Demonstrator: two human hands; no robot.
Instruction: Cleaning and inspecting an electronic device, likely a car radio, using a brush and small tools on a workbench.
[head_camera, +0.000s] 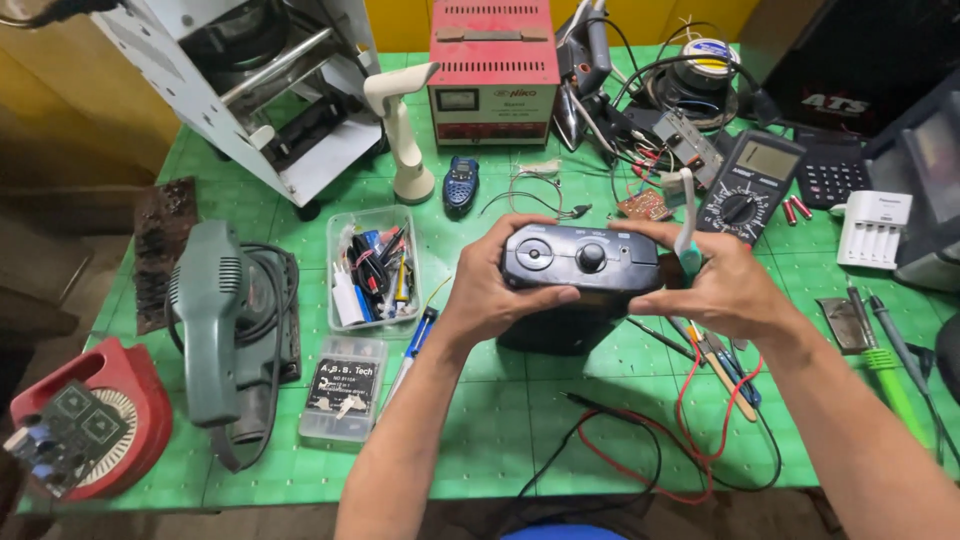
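Both the left hand (490, 295) and the right hand (715, 285) grip a black radio (580, 262), held just in front of the multimeter (748, 185)

A small clear plastic box with a black label (341, 385) lies at eight o'clock. A grey meter with a pale screen (766, 158) sits at two o'clock. The red box (493, 70) at twelve o'clock has a white front label.

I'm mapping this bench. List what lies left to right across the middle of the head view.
Red fan housing → green power sander → clear parts box → left hand → black radio → right hand → green screwdriver.
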